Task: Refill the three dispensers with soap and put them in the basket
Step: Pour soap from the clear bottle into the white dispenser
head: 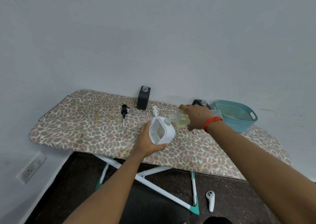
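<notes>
**Soap bottle meets dispenser over ironing board**

Above the middle of the ironing board (pixel 85 121), the left hand (pixel 147 141) curls round a tilted white dispenser (pixel 161 131); the right hand (pixel 196 117) grips a clear soap bottle (pixel 181 119), neck at the dispenser's opening; a blue basket (pixel 239 119) sits at the board's right end.

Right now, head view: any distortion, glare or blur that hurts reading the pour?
Head view: wide-angle bending curves the ironing board; lighting flat, shadows faint, no glare; clear bottle in the right hand and white dispenser in the left hand are sharp, but the dispenser's fill level is hard to read.
</notes>
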